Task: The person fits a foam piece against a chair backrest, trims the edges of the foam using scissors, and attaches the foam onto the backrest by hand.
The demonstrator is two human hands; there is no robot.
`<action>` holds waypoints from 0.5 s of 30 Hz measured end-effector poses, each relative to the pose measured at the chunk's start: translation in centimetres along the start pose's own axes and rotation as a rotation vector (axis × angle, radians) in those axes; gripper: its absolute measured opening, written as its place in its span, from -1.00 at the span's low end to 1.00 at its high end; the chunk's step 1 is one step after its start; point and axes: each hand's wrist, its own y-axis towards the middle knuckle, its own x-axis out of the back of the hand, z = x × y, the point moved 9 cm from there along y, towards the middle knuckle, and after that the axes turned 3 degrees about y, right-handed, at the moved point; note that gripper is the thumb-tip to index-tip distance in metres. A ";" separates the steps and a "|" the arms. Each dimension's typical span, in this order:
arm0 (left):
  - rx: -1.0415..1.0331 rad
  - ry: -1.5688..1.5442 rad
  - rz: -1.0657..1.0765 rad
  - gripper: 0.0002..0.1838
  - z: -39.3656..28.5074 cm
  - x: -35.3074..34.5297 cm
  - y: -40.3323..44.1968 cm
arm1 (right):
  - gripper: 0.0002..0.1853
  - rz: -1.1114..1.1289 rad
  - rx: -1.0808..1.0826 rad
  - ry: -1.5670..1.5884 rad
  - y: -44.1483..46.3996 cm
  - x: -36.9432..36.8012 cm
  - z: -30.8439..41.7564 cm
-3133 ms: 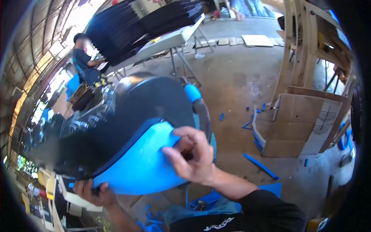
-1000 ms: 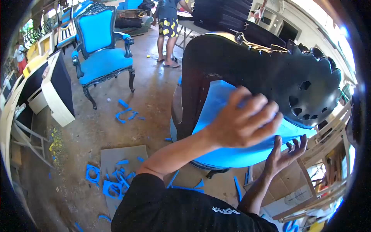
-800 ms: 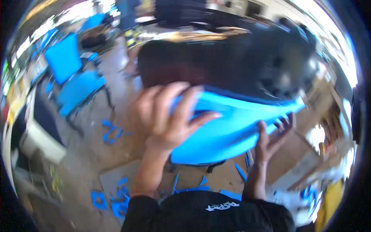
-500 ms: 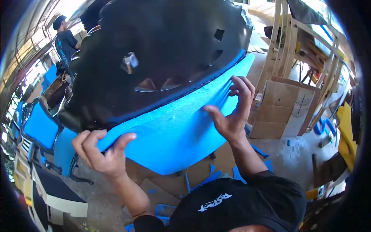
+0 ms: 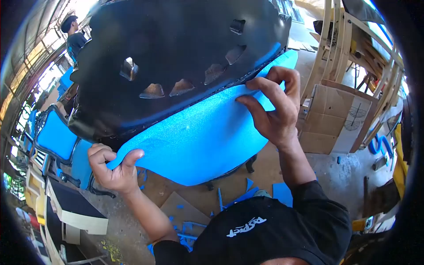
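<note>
A bright blue foam sheet (image 5: pixel 194 145) hangs along the lower edge of a large glossy black furniture panel (image 5: pixel 176 48), which has several small cut-outs. My left hand (image 5: pixel 114 170) grips the sheet's left corner, thumb towards me and fingers curled round the edge. Near the right end of the sheet, my right hand (image 5: pixel 276 104) pinches the upper edge between thumb and fingers, close under the panel's rim. Part of the sheet behind the right hand is hidden.
Blue scraps (image 5: pixel 282 193) and flat cardboard (image 5: pixel 183 210) lie on the floor below. A cardboard box (image 5: pixel 327 115) stands to the right beside a wooden frame (image 5: pixel 335 44). At left is a blue-padded chair (image 5: pixel 55 134). Another person (image 5: pixel 76 39) stands at the far left.
My right hand has closed from a loose curl into a pinch on the sheet's upper edge. The left hand keeps its hold on the corner. The view has shifted slightly.
</note>
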 end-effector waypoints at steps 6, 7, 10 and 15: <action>0.011 -0.039 0.027 -0.32 0.3 0.1 0.0 | -0.67 -0.007 0.112 -0.049 0.9 0.2 0.6; 0.015 -0.036 0.023 -0.32 0.5 0.2 0.0 | -0.67 0.007 0.109 -0.079 1.0 0.2 0.8; -0.009 -0.041 0.010 -0.33 0.4 0.1 0.1 | -0.66 0.034 0.098 -0.102 1.2 0.4 1.2; 0.078 0.041 -0.011 -0.29 1.1 0.2 0.3 | -0.65 0.023 0.075 -0.088 1.4 -0.4 1.0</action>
